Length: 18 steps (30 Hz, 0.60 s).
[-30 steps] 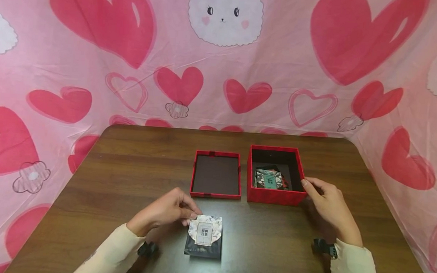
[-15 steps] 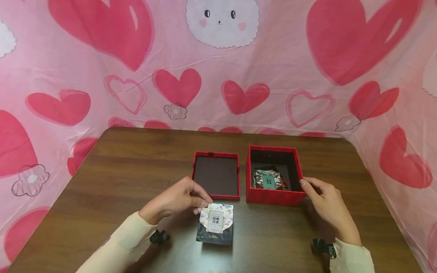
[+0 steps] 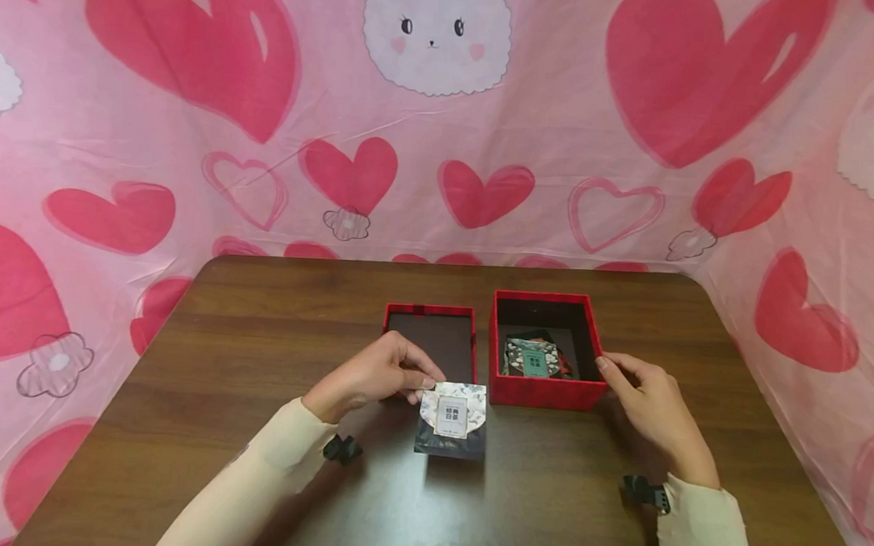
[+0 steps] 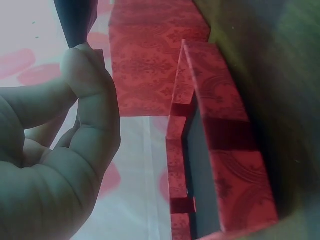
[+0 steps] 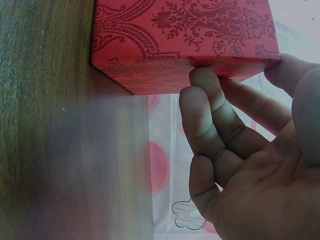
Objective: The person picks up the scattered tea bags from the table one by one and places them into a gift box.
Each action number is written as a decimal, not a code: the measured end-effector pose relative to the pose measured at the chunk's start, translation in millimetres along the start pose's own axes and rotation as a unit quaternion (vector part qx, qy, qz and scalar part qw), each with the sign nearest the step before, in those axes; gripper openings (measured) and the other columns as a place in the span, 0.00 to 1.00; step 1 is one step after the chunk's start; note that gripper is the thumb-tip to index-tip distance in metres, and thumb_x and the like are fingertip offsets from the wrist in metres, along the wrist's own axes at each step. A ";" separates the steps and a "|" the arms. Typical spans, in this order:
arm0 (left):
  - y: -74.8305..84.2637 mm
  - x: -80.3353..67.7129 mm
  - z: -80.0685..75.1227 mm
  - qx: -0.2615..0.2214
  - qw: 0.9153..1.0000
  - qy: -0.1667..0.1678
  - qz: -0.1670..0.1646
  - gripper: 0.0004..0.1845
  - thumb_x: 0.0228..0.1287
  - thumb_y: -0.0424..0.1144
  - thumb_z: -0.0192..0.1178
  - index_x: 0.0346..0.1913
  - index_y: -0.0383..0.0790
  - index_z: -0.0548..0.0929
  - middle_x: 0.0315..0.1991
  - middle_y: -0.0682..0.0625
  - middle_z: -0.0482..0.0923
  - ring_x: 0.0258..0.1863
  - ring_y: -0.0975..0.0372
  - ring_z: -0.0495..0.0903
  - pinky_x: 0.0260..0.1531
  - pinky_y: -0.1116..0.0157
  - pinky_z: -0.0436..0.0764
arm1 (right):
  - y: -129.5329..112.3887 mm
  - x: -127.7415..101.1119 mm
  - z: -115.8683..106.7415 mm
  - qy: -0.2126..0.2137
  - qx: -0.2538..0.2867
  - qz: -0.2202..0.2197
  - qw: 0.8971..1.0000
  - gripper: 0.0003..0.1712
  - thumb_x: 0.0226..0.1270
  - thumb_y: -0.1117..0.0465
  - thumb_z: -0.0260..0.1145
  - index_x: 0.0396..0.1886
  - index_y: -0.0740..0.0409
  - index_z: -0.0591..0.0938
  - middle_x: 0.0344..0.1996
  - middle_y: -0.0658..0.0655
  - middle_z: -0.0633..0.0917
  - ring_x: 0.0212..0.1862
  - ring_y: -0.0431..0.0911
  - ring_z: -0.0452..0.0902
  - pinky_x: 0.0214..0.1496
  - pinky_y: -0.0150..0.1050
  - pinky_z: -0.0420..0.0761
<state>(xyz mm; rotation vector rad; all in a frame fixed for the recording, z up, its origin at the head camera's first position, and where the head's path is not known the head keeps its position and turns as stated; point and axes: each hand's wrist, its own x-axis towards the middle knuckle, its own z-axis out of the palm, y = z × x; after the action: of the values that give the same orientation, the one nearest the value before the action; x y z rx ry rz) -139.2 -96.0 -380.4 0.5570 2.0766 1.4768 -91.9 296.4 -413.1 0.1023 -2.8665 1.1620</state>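
Observation:
My left hand [image 3: 382, 371] pinches a dark tea sachet [image 3: 450, 442] by its upper left corner, between thumb and fingertips. The sachet has a pale floral flap with a printed label and hangs over the table, left of the open red box [image 3: 546, 393]. Only a dark edge of the sachet [image 4: 77, 20] shows in the left wrist view. My right hand [image 3: 650, 407] holds the box at its front right corner, thumb near the rim. In the right wrist view, fingertips touch the patterned side wall [image 5: 210, 30]. A green floral sachet [image 3: 534, 359] lies on others inside the box.
Left of the box, the shallow red lid [image 3: 433, 331] lies inside up, its front partly hidden by my left hand. Both stand on a brown wooden table [image 3: 293, 298]. A pink heart-print cloth [image 3: 491, 126] hangs behind and at both sides.
My left hand has carried the sachet right and away from me, toward the box, now overlapping the lid in the head view. The right hand keeps its place on the box.

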 end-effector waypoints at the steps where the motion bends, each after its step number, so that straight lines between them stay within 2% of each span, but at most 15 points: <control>1: 1.0 2.3 -0.1 0.000 1.000 0.001 0.001 0.06 0.64 0.24 0.66 0.41 0.33 0.91 0.36 0.44 0.87 0.21 0.60 0.79 0.29 0.59 0.84 | 0.0 0.1 0.3 0.002 0.000 -0.001 1.000 0.28 0.78 0.46 0.57 0.62 0.63 0.81 0.57 0.68 0.82 0.60 0.66 0.75 0.59 0.68 0.70; 4: 4.4 8.1 -0.8 0.002 1.000 0.003 0.001 0.07 0.64 0.25 0.66 0.41 0.33 0.91 0.37 0.45 0.87 0.22 0.59 0.80 0.31 0.56 0.85 | 0.1 0.3 1.0 0.008 0.000 -0.005 1.000 0.28 0.78 0.45 0.58 0.61 0.63 0.81 0.56 0.68 0.82 0.59 0.65 0.76 0.59 0.67 0.71; 11: 15.8 20.7 -2.4 0.011 1.000 0.005 -0.002 0.07 0.64 0.27 0.67 0.42 0.35 0.91 0.38 0.46 0.88 0.27 0.57 0.83 0.33 0.56 0.86 | -0.4 0.4 0.5 0.004 0.006 0.000 1.000 0.30 0.78 0.44 0.57 0.62 0.64 0.81 0.56 0.68 0.82 0.59 0.65 0.76 0.59 0.67 0.72; 18: 24.6 36.1 -2.4 0.014 1.000 0.014 -0.004 0.07 0.64 0.27 0.67 0.43 0.35 0.91 0.37 0.46 0.88 0.28 0.56 0.83 0.41 0.42 0.83 | -0.2 -0.4 -0.1 0.005 0.005 0.000 1.000 0.29 0.78 0.44 0.57 0.62 0.64 0.81 0.56 0.68 0.82 0.58 0.65 0.77 0.58 0.67 0.72</control>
<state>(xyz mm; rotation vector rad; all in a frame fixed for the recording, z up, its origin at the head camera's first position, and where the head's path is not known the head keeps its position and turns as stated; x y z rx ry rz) -168.0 -68.2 -362.9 0.5419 2.1218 1.4611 -91.5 296.3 -412.9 0.0974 -2.8532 1.1729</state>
